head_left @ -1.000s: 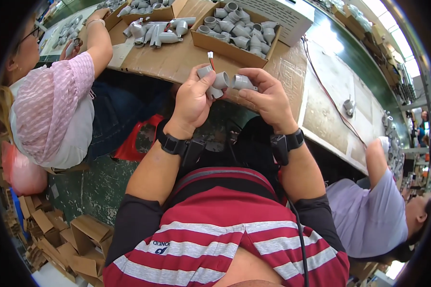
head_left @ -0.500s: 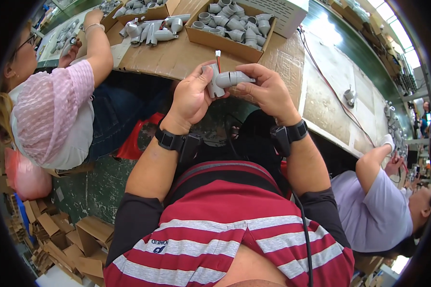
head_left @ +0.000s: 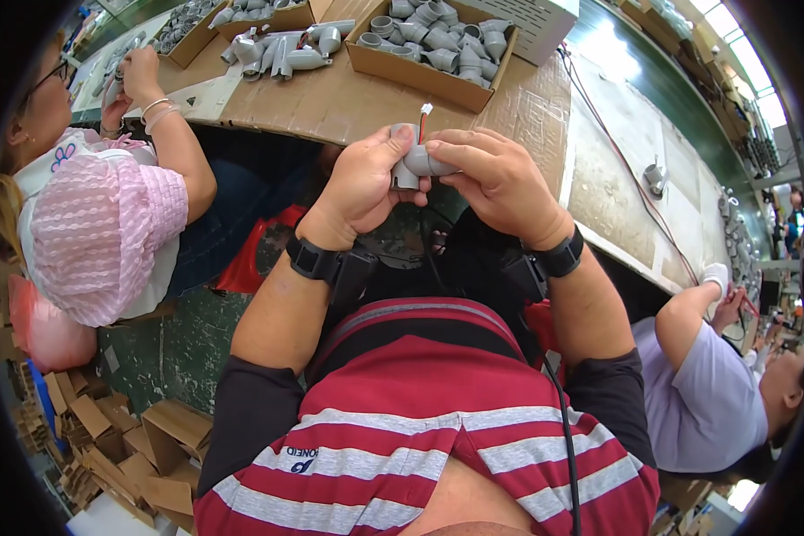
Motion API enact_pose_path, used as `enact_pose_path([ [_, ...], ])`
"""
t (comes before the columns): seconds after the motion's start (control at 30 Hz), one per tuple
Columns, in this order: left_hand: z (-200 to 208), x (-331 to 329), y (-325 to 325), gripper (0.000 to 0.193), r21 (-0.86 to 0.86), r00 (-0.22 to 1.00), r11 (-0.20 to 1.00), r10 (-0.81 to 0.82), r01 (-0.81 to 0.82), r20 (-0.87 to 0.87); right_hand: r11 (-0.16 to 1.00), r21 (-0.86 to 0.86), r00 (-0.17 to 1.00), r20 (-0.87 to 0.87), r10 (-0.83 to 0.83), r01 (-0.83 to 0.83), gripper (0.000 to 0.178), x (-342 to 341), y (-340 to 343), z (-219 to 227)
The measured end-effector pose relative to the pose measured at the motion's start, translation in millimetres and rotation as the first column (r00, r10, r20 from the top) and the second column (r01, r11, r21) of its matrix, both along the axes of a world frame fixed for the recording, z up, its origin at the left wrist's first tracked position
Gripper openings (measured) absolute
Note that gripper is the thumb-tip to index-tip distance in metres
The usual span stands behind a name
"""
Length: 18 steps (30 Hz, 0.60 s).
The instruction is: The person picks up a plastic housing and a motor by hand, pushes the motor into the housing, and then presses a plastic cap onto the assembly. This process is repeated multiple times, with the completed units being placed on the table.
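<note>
My left hand (head_left: 364, 179) grips one side of a grey plastic pipe-shaped housing (head_left: 406, 176), thumb on top, just off the near edge of the table. My right hand (head_left: 498, 179) is closed over the rounded end piece (head_left: 426, 162) of the same housing, its fingers hiding the tip. Red and dark wires (head_left: 422, 127) rise out of the top and end in a small white connector (head_left: 427, 109). Beyond my hands, an open cardboard box (head_left: 413, 82) holds many loose grey fittings. Several similar housings with wires (head_left: 288, 59) lie left of it.
A pale vented case (head_left: 545, 25) stands behind the box. Cables (head_left: 609, 134) cross the right tabletop near a lone grey part (head_left: 656, 177). Co-workers sit at my left (head_left: 107, 223) and right (head_left: 706, 384). Flattened and open cartons (head_left: 165, 438) pile on the floor at lower left.
My right hand has shifted left and closed over the end piece, covering its tip that showed before. The wires now lean to the right. The left co-worker's raised hand has come down toward the other.
</note>
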<state>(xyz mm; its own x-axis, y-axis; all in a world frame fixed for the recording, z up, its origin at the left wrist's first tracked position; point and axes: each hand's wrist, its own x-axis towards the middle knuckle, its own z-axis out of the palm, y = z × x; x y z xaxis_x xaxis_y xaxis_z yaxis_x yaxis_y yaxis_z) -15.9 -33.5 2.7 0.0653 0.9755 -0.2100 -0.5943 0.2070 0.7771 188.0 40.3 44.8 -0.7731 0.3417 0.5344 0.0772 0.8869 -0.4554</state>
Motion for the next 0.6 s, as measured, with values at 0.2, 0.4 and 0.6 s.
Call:
enact_pose_path([
  [0.2,5.7,10.9,-2.6,0.033,0.072,0.981,0.994,0.096,-0.085,-0.169,0.998,-0.041,0.998,-0.021,-0.053,0.053,0.041,0.3,-1.1,-10.2],
  [0.4,-4.0,34.4,4.3,0.034,0.070,0.931,0.984,0.178,-0.164,-0.320,0.958,0.108,0.950,0.138,-0.280,0.267,0.025,0.5,0.2,-31.5],
  [0.6,-10.9,67.6,15.6,0.037,0.175,0.677,0.946,0.317,-0.271,-0.664,0.888,0.163,0.791,0.408,-0.457,0.429,0.019,-2.5,3.2,-18.7],
])
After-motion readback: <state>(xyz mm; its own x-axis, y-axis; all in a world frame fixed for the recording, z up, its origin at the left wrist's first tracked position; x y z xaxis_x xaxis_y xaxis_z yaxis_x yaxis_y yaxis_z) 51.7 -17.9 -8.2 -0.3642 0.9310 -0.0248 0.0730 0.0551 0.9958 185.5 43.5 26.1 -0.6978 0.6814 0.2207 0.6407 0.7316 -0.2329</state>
